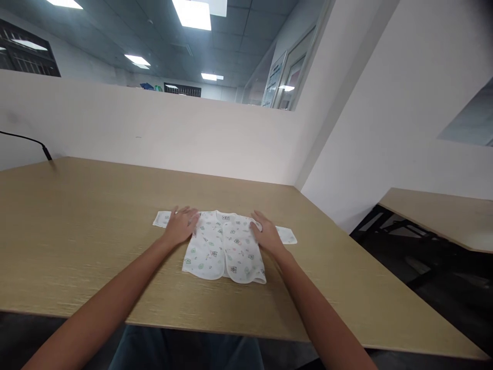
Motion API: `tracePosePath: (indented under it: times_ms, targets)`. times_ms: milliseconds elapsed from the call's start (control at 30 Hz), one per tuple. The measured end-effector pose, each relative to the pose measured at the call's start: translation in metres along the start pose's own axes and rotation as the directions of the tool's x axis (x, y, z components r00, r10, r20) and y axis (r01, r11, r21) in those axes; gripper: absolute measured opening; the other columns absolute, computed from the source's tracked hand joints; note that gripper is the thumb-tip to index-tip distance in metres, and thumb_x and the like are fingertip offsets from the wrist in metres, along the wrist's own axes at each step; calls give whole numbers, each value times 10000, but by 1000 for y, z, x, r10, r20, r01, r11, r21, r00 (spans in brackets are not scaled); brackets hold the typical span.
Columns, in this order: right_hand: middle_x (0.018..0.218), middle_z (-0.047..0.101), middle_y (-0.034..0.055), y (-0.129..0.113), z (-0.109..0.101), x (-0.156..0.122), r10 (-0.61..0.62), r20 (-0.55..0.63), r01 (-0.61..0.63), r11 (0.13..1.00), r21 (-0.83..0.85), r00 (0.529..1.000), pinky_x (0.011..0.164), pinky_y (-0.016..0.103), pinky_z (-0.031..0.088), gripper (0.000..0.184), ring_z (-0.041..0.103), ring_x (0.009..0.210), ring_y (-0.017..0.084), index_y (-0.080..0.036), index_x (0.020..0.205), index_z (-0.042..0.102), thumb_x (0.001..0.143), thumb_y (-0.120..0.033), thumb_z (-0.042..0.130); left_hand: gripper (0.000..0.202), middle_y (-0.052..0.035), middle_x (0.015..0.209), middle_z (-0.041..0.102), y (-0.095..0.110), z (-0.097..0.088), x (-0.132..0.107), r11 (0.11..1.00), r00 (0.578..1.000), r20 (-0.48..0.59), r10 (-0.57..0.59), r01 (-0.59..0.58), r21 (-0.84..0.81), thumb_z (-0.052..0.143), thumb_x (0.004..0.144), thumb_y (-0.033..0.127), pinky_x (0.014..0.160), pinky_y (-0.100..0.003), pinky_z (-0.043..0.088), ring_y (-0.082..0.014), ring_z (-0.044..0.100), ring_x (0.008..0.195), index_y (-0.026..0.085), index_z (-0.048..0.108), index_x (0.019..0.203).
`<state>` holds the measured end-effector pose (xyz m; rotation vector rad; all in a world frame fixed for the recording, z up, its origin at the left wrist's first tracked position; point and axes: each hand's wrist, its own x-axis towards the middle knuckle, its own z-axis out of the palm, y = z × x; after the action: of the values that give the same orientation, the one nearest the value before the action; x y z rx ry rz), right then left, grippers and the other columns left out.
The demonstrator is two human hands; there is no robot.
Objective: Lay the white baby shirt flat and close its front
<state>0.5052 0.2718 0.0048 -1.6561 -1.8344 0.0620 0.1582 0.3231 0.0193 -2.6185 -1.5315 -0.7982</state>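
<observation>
A small white baby shirt [222,246] with little printed figures lies spread flat, its sleeves stretched out to both sides. The neckline faces away from me, and the front edges part slightly toward the curved hem. On the left shoulder and sleeve rests my left hand [182,226], fingers extended over the fabric. My right hand [267,234] lies on the other sleeve by the armhole, its fingers laid out along the cloth and thumb apart. Parts of both sleeves are hidden under the hands.
The shirt is on a wood-coloured table [96,246]. Behind it stands a low white wall [185,139]. A black cable [46,152] hangs at the far left. Another table [435,213] with a dark frame stands at the right.
</observation>
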Motion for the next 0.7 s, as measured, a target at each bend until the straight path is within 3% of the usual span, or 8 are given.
tracePosePath:
  times_ms: [67, 133, 233, 300, 400, 567, 633, 700]
  targets:
    - [1405, 649, 103, -23, 8, -2, -56, 43, 56, 998, -1, 997, 1194, 392, 424, 427, 596, 1334, 257, -173, 1315, 735, 1025, -294, 446, 379, -112, 1324, 724, 22, 5, -2, 992, 993, -5, 119, -119, -38, 451, 1045, 369, 1169, -496, 409, -282, 642, 1265, 206, 725, 1250]
    - [1326, 697, 99, -43, 19, -4, -90, 131, 96, 995, -41, 987, 1154, 383, 457, 393, 642, 1266, 263, -190, 1260, 759, 1018, -270, 460, 347, -121, 1345, 708, 39, 14, -5, 969, 969, 42, 243, -241, -56, 510, 1009, 337, 1137, -462, 444, -283, 645, 1256, 193, 711, 1253]
    - [1522, 532, 174, -58, 34, -11, -109, 275, 148, 981, -124, 955, 1222, 416, 375, 499, 495, 1437, 300, -84, 1447, 629, 1033, -318, 477, 458, -134, 1547, 559, 49, 28, -12, 950, 938, 151, 312, -306, -63, 428, 1054, 372, 1229, -465, 342, -287, 492, 1457, 180, 596, 1434]
    - [1650, 317, 208, -59, 40, -17, -97, 353, 166, 971, -170, 931, 1284, 459, 261, 638, 287, 1562, 315, -2, 1579, 447, 1064, -378, 428, 580, -138, 1673, 384, 48, 34, -17, 963, 931, 246, 268, -264, -52, 351, 1081, 460, 1275, -490, 253, -306, 327, 1567, 162, 462, 1566]
    - [1708, 123, 177, -55, 44, -27, -78, 417, 178, 962, -207, 906, 1308, 519, 155, 713, 99, 1608, 315, -12, 1657, 290, 1091, -443, 330, 714, -143, 1727, 232, 46, 36, -24, 975, 919, 330, 216, -218, -32, 318, 1071, 575, 1293, -516, 181, -344, 187, 1611, 142, 352, 1638]
    - [1719, 118, 154, -51, 36, -28, -69, 401, 154, 971, -183, 913, 1313, 507, 139, 736, 72, 1613, 289, -52, 1679, 250, 1094, -497, 277, 724, -111, 1715, 292, 39, 26, -22, 975, 941, 254, 221, -207, -84, 223, 1078, 612, 1290, -482, 207, -321, 217, 1607, 174, 389, 1630]
    - [1722, 124, 155, -46, 30, -22, 25, 376, 66, 972, -227, 926, 1316, 491, 127, 734, 68, 1614, 287, -39, 1682, 226, 1098, -483, 261, 747, -126, 1711, 300, 29, 22, -15, 991, 962, 242, 127, -112, -76, 174, 1080, 606, 1296, -485, 194, -316, 212, 1609, 148, 382, 1632]
    - [1727, 113, 150, -37, 22, -15, 156, 375, -45, 957, -288, 914, 1313, 504, 114, 729, 62, 1613, 305, -44, 1688, 201, 1104, -478, 240, 755, -131, 1710, 301, 16, 19, -8, 999, 956, 291, 22, -7, -54, 142, 1078, 602, 1298, -519, 165, -312, 207, 1611, 151, 365, 1642]
